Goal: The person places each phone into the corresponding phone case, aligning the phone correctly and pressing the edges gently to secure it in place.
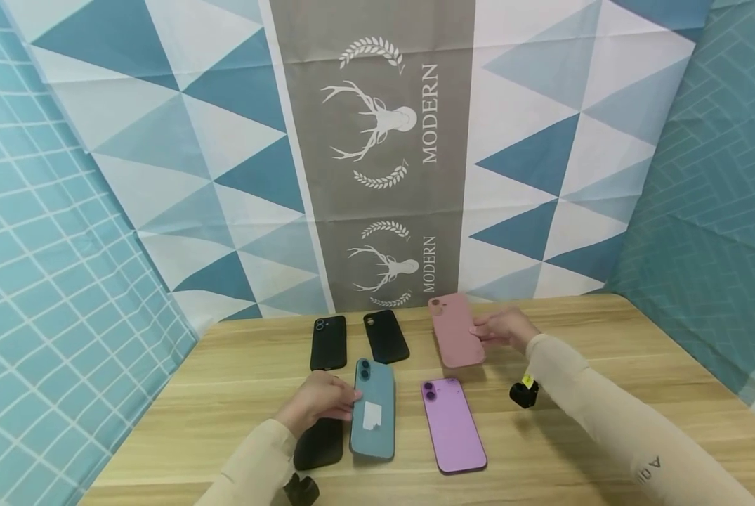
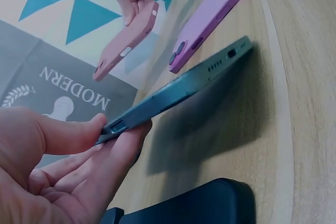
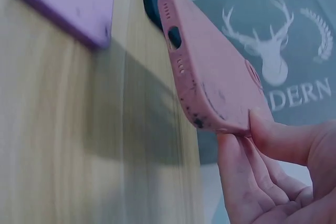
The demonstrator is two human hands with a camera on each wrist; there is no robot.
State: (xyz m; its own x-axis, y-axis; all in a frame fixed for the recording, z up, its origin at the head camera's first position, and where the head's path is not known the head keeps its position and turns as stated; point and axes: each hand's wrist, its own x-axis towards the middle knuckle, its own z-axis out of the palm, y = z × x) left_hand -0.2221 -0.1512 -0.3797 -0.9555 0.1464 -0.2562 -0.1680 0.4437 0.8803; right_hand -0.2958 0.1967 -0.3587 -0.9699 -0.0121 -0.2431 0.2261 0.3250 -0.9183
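Note:
My left hand (image 1: 322, 402) pinches a teal phone (image 1: 377, 393) by its left edge, thumb on the back and fingers underneath. The phone has two camera lenses and a white label, and hangs tilted over the table with a shadow below it in the left wrist view. My right hand (image 1: 506, 329) pinches a pink phone case (image 1: 456, 334) at its right edge. Dark scuffs mark the case's lower corner (image 3: 198, 119) in the right wrist view, where it is raised off the wood. Between the hands, a purple phone (image 1: 454, 429) lies back up on the table.
Two black phone cases (image 1: 329, 344) (image 1: 386, 336) lie at the table's back. Another black case (image 1: 319, 444) lies partly under my left hand. The wooden table (image 1: 225, 393) meets a patterned cloth backdrop (image 1: 377, 197). Small black devices (image 1: 524, 395) show near both wrists.

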